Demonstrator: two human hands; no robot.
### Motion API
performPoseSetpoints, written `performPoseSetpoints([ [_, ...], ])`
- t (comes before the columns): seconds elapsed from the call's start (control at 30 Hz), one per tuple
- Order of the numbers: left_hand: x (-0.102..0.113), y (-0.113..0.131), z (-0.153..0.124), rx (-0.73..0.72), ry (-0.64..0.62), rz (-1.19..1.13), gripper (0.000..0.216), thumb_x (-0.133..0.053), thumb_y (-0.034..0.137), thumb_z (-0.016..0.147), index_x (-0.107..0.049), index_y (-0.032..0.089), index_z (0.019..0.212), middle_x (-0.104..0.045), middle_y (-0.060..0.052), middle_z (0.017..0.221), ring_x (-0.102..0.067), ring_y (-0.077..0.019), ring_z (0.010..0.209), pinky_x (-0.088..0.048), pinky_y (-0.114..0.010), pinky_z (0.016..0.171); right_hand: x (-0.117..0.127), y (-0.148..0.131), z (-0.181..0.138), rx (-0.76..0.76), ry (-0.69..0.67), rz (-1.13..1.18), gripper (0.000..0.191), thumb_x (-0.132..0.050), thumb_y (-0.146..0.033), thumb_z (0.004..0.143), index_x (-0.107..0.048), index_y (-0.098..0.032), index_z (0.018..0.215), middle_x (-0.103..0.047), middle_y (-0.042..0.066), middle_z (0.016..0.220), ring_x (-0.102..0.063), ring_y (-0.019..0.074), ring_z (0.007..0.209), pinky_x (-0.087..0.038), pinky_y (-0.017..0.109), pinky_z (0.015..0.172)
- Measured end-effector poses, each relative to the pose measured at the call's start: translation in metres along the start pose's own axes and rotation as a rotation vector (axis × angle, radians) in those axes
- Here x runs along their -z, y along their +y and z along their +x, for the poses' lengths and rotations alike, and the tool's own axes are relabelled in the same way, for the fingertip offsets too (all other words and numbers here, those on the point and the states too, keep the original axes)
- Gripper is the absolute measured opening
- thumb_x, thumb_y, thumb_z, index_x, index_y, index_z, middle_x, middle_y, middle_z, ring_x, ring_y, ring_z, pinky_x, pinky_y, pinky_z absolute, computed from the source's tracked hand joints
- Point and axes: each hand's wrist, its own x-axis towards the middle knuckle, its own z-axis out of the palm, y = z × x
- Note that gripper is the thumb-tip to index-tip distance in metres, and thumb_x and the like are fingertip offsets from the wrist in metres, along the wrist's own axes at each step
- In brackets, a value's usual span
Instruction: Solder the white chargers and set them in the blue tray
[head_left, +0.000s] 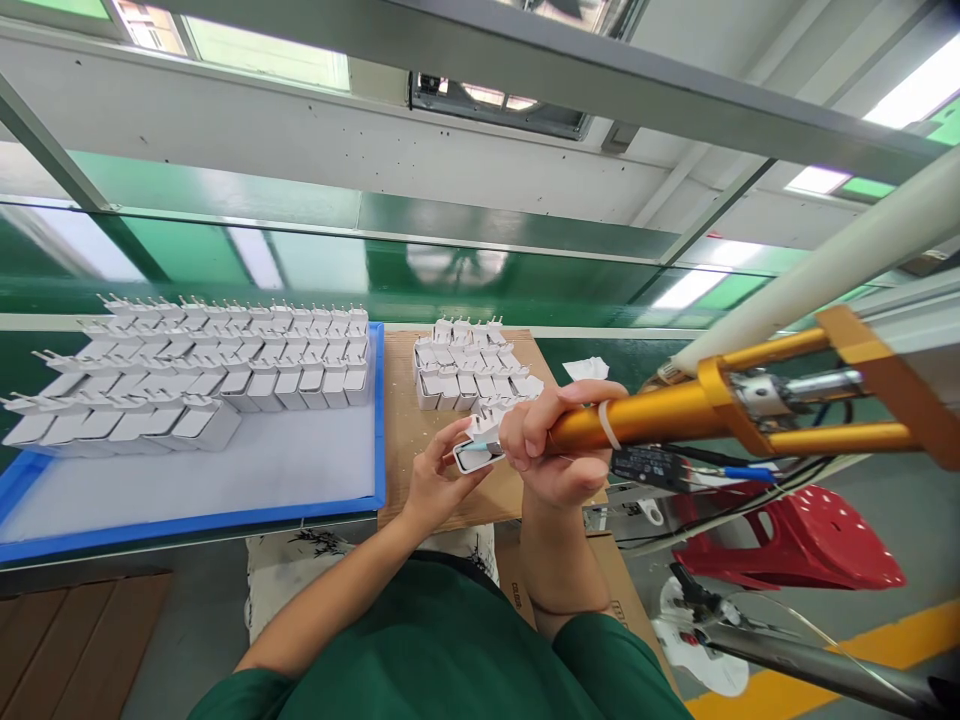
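Note:
My left hand (439, 482) grips a white plug-in charger housing (484, 462), its open side facing me, above the cardboard. Wrapped around the front end of a gold cylindrical tool (660, 416) is my right hand (556, 445). A thin pale-blue tip (474, 446) reaches into the housing; whether it touches the inside I cannot tell. Just beyond my hands, several white charger housings (469, 375) stand in rows on the cardboard sheet (409, 445).
At left, a blue-edged tray (379, 420) carries many rows of white chargers (255, 375) with their pins up. A crumpled white paper (586, 369) lies beyond my right hand. Cables run below the tool, and a red stool (817, 535) stands at right.

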Motion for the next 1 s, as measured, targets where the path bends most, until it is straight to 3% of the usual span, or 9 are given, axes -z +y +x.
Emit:
performPoseSetpoints([
  [0.53, 0.001, 0.003, -0.003, 0.035, -0.012, 0.009, 0.057, -0.081, 0.034, 0.077, -0.061, 0.023, 0.130, -0.076, -0.006, 0.111, -0.073, -0.0207, 0.101, -0.061, -0.034, 0.090, 0.003, 0.000, -0.001, -0.005, 0.016, -0.064, 0.038, -0.065, -0.059, 0.085, -0.059, -0.033, 0.112, -0.047, -0.009, 0.058, -0.038, 0.0076, 0.034, -0.040, 0.022, 0.033],
  [0.73, 0.002, 0.007, -0.003, 0.066, -0.031, 0.067, 0.057, -0.081, 0.032, 0.078, -0.061, 0.024, 0.130, -0.075, -0.006, 0.113, -0.071, -0.0212, 0.103, -0.056, -0.037, 0.098, 0.008, 0.005, -0.001, 0.021, -0.014, -0.060, 0.048, -0.067, -0.065, 0.079, -0.059, -0.033, 0.115, -0.048, -0.008, 0.059, -0.036, 0.0080, 0.034, -0.038, 0.023, 0.030],
  [0.87, 0.013, 0.005, -0.001, 0.108, -0.072, 0.194, 0.055, -0.081, 0.030, 0.075, -0.064, 0.024, 0.128, -0.070, -0.007, 0.114, -0.068, -0.0234, 0.105, -0.053, -0.040, 0.100, 0.011, 0.011, -0.001, 0.075, -0.038, -0.017, 0.054, -0.067, -0.067, 0.077, -0.060, -0.031, 0.116, -0.047, -0.009, 0.059, -0.035, 0.0069, 0.034, -0.036, 0.022, 0.029],
  [1.0, 0.029, 0.000, 0.002, 0.255, -0.158, 0.269, 0.056, -0.077, 0.023, 0.073, -0.063, 0.022, 0.127, -0.068, -0.007, 0.116, -0.066, -0.0251, 0.106, -0.050, -0.041, 0.099, 0.014, 0.014, -0.001, 0.082, -0.039, 0.019, 0.055, -0.068, -0.065, 0.078, -0.060, -0.028, 0.117, -0.049, -0.008, 0.061, -0.037, 0.0071, 0.035, -0.037, 0.023, 0.030],
])
